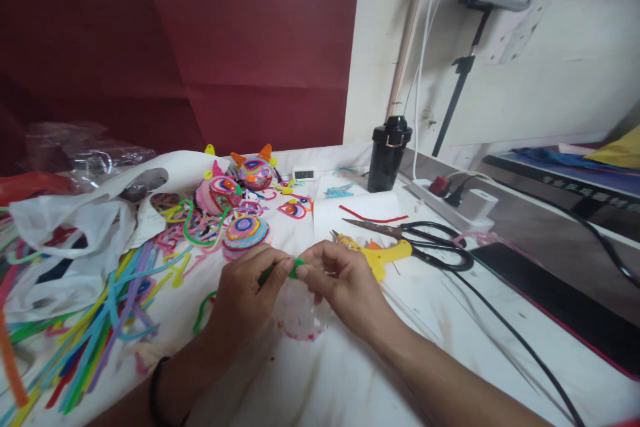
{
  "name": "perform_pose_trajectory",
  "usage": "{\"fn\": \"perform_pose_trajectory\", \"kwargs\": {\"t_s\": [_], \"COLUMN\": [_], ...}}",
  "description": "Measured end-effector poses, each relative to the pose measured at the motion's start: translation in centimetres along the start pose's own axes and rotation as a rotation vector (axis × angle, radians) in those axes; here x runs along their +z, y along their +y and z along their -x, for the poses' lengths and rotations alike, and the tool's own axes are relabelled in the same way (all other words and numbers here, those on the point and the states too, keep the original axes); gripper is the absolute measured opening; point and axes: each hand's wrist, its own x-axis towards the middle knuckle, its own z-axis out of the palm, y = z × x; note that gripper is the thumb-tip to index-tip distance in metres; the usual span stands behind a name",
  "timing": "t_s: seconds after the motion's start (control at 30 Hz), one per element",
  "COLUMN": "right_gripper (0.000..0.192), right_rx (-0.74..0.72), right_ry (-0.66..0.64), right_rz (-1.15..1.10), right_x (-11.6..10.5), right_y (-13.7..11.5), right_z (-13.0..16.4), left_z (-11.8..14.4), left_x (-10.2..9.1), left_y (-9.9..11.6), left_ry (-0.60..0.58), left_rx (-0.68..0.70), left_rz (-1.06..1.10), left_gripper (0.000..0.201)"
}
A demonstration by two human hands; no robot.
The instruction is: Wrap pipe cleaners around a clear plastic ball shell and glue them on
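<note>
Near the middle of the table, my left hand (pixel 255 283) and my right hand (pixel 345 280) meet fingertip to fingertip. Both pinch a short piece of green pipe cleaner (pixel 296 268), mostly covered by the fingers. Just under them sits a translucent round piece (pixel 303 320) with red specks along its edge. Beyond my left hand is a ball wrapped in striped pipe cleaners (pixel 246 233). A yellow glue gun (pixel 385 257) lies past my right hand, beside black-handled scissors (pixel 410 233).
Loose coloured pipe cleaners (pixel 107 320) and a white plastic bag (pixel 65 253) cover the left side. Decorated balls (pixel 217 193) stand behind. A black bottle (pixel 387 157), a power strip (pixel 457 207), a black phone-like slab (pixel 555 300) and a cable (pixel 520 340) are at right.
</note>
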Motion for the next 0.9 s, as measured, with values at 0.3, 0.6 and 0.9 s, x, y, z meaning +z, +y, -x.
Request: {"fn": "perform_pose_trajectory", "kwargs": {"t_s": [0.3,0.6,0.9], "right_gripper": [0.010,0.017,0.028], "right_rx": [0.013,0.001,0.038], "right_ry": [0.036,0.113,0.177], "right_rz": [0.086,-0.009,-0.193], "right_x": [-0.3,0.3,1.1], "right_y": [-0.3,-0.2,-0.8], "right_z": [-0.1,-0.2,0.3], "left_z": [-0.3,0.4,0.6], "left_x": [0.0,0.6,1.3], "left_y": [0.0,0.0,0.4], "left_ry": [-0.066,-0.006,-0.069], "left_rx": [-0.095,-0.158,-0.443], "left_rz": [0.094,0.110,0.487], "left_gripper": [0.024,0.024,0.029]}}
